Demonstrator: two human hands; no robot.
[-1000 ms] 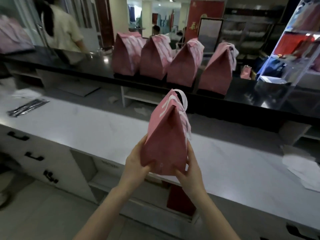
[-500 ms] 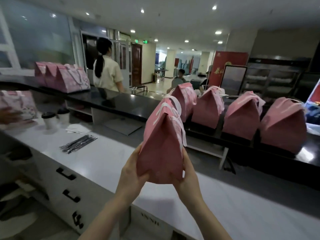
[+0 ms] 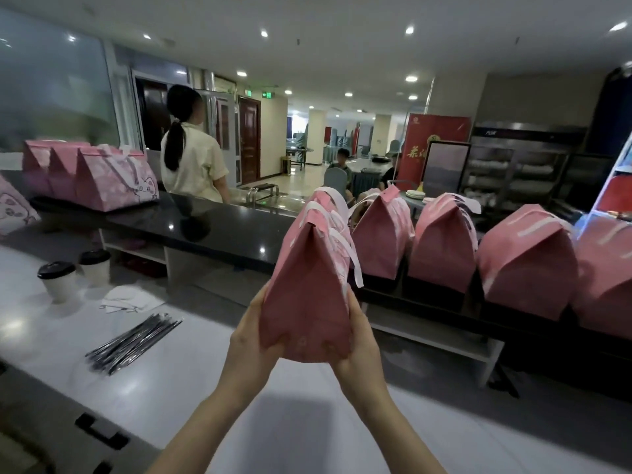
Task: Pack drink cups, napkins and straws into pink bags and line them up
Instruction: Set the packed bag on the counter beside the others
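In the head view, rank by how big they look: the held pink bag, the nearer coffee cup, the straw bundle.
1. Held bag, largest, though nearest the camera.
2. Straw bundle.
3. Nearer cup, smallest.

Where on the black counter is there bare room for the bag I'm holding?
Bare stretch on the black counter: between the printed bags and the packed row. Rightward, the row is crowded. Held bag hangs between left hand and right hand.

Bright ceiling spotlights [image 3: 409, 29] glare; edges perhaps motion-blurred (wide-angle bending).
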